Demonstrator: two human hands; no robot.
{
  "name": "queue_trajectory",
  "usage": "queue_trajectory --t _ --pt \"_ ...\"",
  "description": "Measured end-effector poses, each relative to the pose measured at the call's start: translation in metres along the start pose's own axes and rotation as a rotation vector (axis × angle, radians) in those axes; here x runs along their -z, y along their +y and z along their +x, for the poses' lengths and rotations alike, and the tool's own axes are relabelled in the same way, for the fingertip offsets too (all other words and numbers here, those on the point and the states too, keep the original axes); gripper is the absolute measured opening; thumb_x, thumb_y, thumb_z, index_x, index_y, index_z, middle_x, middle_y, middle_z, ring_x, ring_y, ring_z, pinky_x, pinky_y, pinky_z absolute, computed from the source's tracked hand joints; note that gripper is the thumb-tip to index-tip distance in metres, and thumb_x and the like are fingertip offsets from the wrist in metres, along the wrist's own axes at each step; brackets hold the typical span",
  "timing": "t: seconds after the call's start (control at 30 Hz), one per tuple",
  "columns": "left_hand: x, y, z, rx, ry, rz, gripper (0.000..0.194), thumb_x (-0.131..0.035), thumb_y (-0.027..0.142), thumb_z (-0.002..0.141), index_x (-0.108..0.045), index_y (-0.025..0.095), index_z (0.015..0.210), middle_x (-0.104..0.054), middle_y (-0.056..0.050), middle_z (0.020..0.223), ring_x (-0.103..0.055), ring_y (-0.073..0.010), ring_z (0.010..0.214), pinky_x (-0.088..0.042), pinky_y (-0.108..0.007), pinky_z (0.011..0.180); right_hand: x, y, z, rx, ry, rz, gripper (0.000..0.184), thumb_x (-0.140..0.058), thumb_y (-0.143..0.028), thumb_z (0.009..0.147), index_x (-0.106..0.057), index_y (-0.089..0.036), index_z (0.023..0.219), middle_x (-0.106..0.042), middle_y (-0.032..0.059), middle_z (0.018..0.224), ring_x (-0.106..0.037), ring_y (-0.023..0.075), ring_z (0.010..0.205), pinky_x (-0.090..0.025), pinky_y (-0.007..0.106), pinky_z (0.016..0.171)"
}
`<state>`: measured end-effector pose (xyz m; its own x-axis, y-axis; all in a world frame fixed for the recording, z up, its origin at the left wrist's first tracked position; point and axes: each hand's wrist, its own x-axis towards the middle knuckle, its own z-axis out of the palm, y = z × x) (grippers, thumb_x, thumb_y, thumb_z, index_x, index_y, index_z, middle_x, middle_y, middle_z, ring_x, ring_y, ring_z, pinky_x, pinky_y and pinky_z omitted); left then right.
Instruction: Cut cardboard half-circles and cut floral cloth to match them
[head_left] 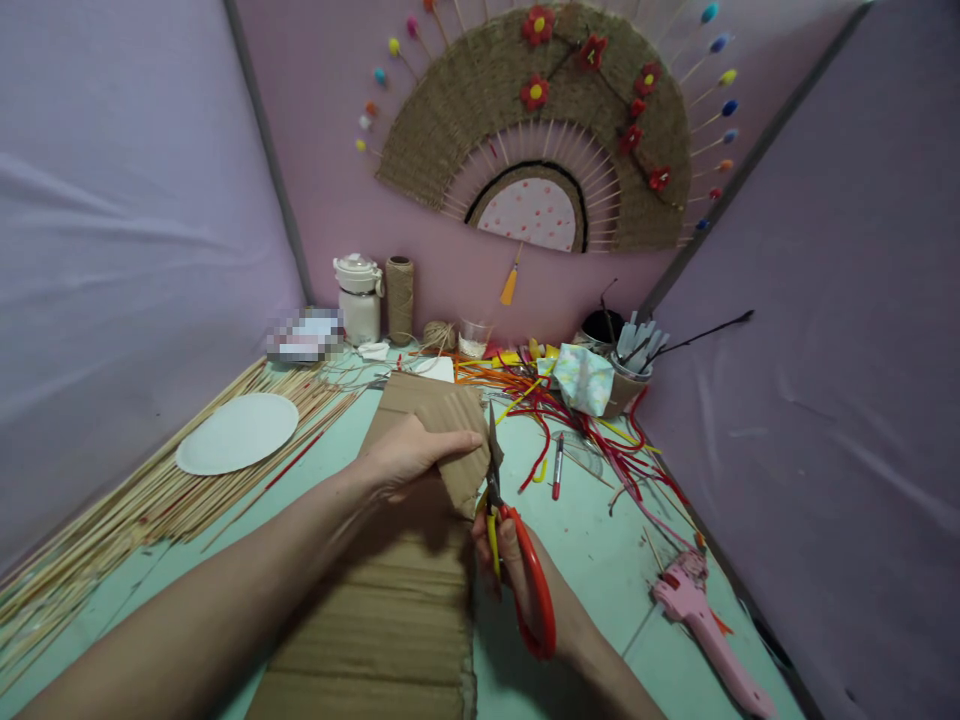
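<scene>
Leftmost, beyond the left hand (409,455): white oval disc (238,433), laid on thin sticks (187,500). Next, cardboard piece (455,445), clamped between thumb and fingers of the left hand, above a larger cardboard sheet (375,620). Then scissors (517,560), gripped by the closed right hand (510,560), blades at the piece's edge. Right of that hand: pink glue gun (705,625), laid on the counter (592,560).

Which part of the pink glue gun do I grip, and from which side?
I'd grip the pink glue gun around the middle of its handle, coming down from above at the near right. It lies flat, its long, slim handle slanting toward that near right corner, while the bulkier head sits farther away. That should keep the fingers clear of the head.
</scene>
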<state>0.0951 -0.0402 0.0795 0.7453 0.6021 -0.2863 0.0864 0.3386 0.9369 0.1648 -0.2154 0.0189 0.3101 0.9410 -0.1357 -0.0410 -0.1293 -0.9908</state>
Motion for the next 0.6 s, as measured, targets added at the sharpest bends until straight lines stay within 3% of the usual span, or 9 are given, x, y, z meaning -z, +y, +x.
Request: queue_trajectory --t 0.2,0.43,0.6 --pt "0.0029 0.0005 0.0013 0.043 -0.048 0.000 0.050 -0.087 0.032 0.055 -0.068 0.015 0.098 -0.074 -0.008 0.095 -0.069 -0.0237 0.088 -0.055 -0.033 0.077 0.0057 0.0006 0.0034 0.087 0.048 -0.189 0.057 -0.029 -0.074 0.088 -0.045 -0.020 0.083 -0.045 -0.0050 0.055 -0.041 0.0093 0.045 -0.032 0.022 0.045" --pt "0.0042 0.0020 0.0009 0.080 -0.037 -0.007 0.054 -0.088 0.033 0.051 -0.068 0.015 0.098 -0.074 -0.008 0.091 -0.069 -0.0246 0.085 -0.056 -0.034 0.073 0.0035 -0.0041 0.0016 -0.003 0.071 -0.205 0.063 -0.028 -0.080 0.082 -0.045 -0.021 0.075 -0.043 -0.0060 0.042 -0.038 0.0094 0.034 -0.028 0.021 0.038" --pt "0.0051 0.0009 0.0026 0.091 -0.035 -0.039 0.062 -0.090 0.033 0.047 -0.066 0.014 0.101 -0.073 -0.008 0.092 -0.068 -0.0245 0.085 -0.055 -0.036 0.075 0.0027 -0.0082 0.0014 -0.050 0.179 -0.258 0.059 -0.039 -0.078 0.081 -0.047 -0.020 0.070 -0.042 -0.0045 0.048 -0.042 0.0114 0.048 -0.032 0.022 0.044"
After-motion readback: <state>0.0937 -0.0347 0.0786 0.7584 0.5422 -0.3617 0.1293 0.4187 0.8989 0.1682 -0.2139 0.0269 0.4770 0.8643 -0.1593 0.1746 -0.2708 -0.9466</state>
